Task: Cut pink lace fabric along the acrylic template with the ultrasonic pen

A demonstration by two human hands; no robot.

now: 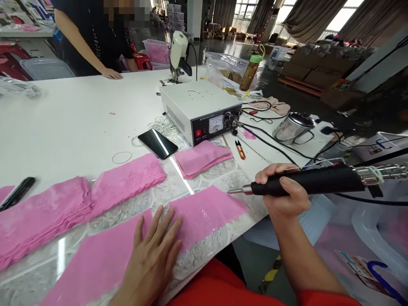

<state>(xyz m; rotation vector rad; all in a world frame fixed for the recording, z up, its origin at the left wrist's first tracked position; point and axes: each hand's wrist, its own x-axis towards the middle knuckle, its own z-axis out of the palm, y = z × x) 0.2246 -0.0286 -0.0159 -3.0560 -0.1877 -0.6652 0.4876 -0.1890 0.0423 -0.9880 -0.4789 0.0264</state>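
Pink sheets: left sheet [95, 255] and right sheet [207, 210], flat on the marbled near part of the table [73, 110]; whether they join under the hand, cannot tell.
Left hand [156, 246]: palm down, fingers a bit apart, lying across the near ends of both sheets.
Right hand [283, 191]: wrapped round the grip of the black tool [309, 182], thumb on its near side.
Tool tip: bare metal, pointing left, at the upper right edge of the right sheet; contact, cannot tell.
Pink stacks: long layered stack [44, 216] at far left, second stack [127, 182] next to it, small stack [204, 158] beyond the right sheet.
Phone [157, 143]: dark screen up, between the second stack and the control box [204, 102].
Control box: pale casing, black front, red switch, dial; cables at its right side.
Snips [240, 150]: orange handles, right of small stack.
Pen [19, 193]: black, on the pink at far left.
Behind box: white upright device [179, 53]; bottle [250, 73], green cap, to its right.
Right side: lidded jug [293, 128], clear, metal lid.
Person [92, 42]: far side, dark top, one hand on the table edge.
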